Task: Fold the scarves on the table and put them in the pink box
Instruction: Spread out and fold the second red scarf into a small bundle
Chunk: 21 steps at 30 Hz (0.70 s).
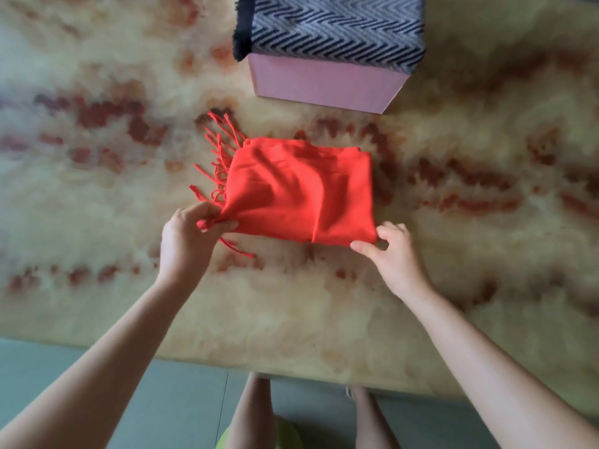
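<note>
red scarf [301,189] folded to a compact square on table [453,286], just nearer the person than pink box [324,87] | left hand [191,234] pinches its fringed corner; right hand [392,251] pinches the opposite near corner, likely to lift it flat | box already holds a chevron scarf [330,27]; red one not yet in

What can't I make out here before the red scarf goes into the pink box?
Head view only:
Inside of the pink box: covered by the chevron scarf draped over it.
Far end of the chevron scarf: cut off by the top edge.
Lower layers of the red scarf: hidden under its top fold.
</note>
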Available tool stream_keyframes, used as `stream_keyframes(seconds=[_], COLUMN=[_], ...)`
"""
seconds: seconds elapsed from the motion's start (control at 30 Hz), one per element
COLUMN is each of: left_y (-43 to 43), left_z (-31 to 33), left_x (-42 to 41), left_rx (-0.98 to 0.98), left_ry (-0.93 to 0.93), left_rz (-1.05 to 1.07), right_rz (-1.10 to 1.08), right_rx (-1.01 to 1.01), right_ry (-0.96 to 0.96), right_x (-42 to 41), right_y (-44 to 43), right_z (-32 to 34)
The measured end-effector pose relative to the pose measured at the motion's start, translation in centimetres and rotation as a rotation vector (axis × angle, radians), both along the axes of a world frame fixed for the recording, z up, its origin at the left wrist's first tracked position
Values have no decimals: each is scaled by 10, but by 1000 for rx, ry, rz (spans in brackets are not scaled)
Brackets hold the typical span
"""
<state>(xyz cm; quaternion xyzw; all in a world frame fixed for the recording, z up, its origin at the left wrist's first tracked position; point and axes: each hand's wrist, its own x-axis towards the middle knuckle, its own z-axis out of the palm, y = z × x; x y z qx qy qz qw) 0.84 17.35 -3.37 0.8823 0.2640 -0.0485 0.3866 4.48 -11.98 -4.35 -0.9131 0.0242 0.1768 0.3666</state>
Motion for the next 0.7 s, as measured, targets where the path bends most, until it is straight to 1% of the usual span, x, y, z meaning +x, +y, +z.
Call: stream_keyframes(seconds=[0.07, 0.17, 0.33, 0.47, 0.53, 0.57, 0.6, 0.67, 0.7], left_y=[2, 1, -3, -1, 0, -3, -7, -19, -27], left_z=[1, -7, -9, -11, -11, -8, -4, 2, 2], left_x=[-7, -25, -32, -36, -37, -35, -31, -15, -6], left_rx=[0, 2, -21, -14, 63, 103, 102, -42, -113], left_ry=[5, 83, 97, 106, 68, 62, 56, 33, 49], left_rz=[2, 19, 95, 42, 60, 81, 106, 140, 155], right_rz=[44, 53, -116, -94, -139, -210, -288, -443, -506], right_rx=[-58, -100, -52, -48, 17, 77, 148, 300, 334], right_ry=[-9, 58, 127, 203, 286, 333, 366, 327, 280], right_x=[3, -7, -19, -14, -11, -8, -3, 12, 20], right_y=[-9, -14, -13, -13, -13, -10, -7, 5, 15], right_z=[4, -4, -14, -9, -5, -1, 0, 2, 1])
